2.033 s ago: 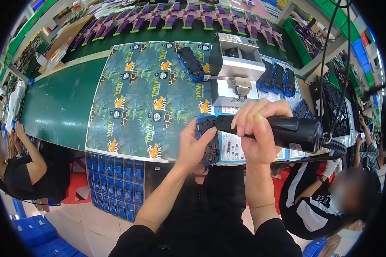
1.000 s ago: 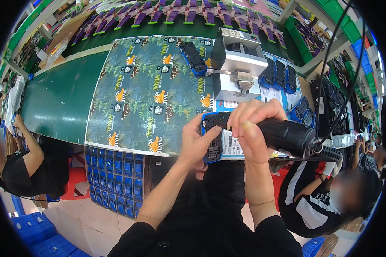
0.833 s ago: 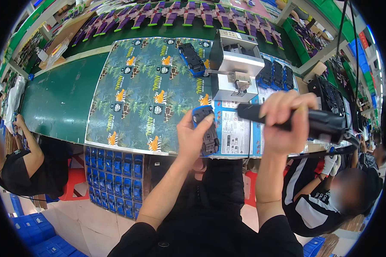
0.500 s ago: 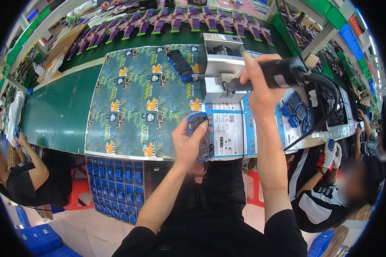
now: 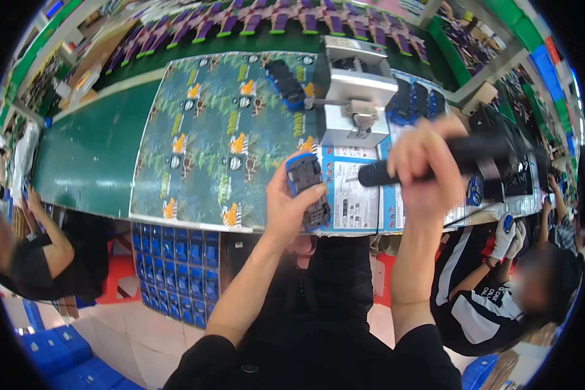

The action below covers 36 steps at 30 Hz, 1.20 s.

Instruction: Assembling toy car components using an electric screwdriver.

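Note:
My left hand is closed around a blue toy car, its black underside turned up and my thumb lying across it. To the right, my right hand grips a black electric screwdriver, blurred by motion. One rounded end of that tool points left toward the car, apart from it. Beyond both hands stands a metal screw feeder box, with a small block on its near face. Another upturned toy car lies left of the feeder.
Printed sheets cover the green table. More upturned cars lie right of the feeder. Purple and green toy parts line the far side. A tray of blue cars stands below the front edge. Co-workers sit left and right.
My right hand has drawn the screwdriver back from the feeder's front, toward me and to the right, and tilted it. The left hand keeps its hold on the car. The view has shifted slightly.

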Available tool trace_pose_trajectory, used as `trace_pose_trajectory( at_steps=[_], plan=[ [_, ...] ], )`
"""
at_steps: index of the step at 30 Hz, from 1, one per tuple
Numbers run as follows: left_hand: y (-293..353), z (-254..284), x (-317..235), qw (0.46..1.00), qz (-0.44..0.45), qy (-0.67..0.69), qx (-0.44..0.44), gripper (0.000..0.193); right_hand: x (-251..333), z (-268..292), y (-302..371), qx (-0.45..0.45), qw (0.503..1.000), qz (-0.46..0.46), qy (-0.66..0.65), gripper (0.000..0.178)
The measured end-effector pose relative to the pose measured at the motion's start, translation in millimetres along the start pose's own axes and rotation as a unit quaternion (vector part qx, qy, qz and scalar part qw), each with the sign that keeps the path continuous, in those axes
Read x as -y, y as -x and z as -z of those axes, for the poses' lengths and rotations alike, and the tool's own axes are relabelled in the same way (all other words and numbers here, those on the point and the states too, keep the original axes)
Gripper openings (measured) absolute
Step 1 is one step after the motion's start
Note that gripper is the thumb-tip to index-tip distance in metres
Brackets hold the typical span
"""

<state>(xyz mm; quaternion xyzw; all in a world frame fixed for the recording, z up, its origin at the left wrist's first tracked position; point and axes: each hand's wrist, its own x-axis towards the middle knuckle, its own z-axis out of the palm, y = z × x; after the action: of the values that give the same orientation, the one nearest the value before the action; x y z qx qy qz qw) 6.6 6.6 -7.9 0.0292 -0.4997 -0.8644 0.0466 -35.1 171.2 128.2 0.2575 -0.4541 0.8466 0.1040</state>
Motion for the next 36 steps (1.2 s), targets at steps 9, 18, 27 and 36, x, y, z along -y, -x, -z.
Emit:
trace_pose_trajectory(
  at_steps=[9, 18, 27, 36],
  plan=[
    [-7.2, -4.9, -15.6, 0.992, 0.061, 0.104, -0.041, 0.056, 2.4, -20.9, 73.1, 0.013, 1.000, -0.009, -0.012, 0.026],
    [-8.5, -3.3, -9.8, 0.991, 0.062, 0.105, -0.047, 0.055, -8.7, -22.3, 78.3, 0.023, 0.999, -0.001, 0.038, 0.020],
    [-11.0, 0.2, -3.8, 0.994, 0.063, 0.084, -0.035, 0.060, -5.7, -21.0, 78.6, -0.004, 0.999, -0.034, -0.019, 0.027],
    [-16.0, -2.5, -8.0, 0.989, 0.086, 0.112, -0.054, 0.058, -33.2, -10.0, 68.3, 0.122, 0.992, 0.000, -0.003, 0.030]
  ],
)
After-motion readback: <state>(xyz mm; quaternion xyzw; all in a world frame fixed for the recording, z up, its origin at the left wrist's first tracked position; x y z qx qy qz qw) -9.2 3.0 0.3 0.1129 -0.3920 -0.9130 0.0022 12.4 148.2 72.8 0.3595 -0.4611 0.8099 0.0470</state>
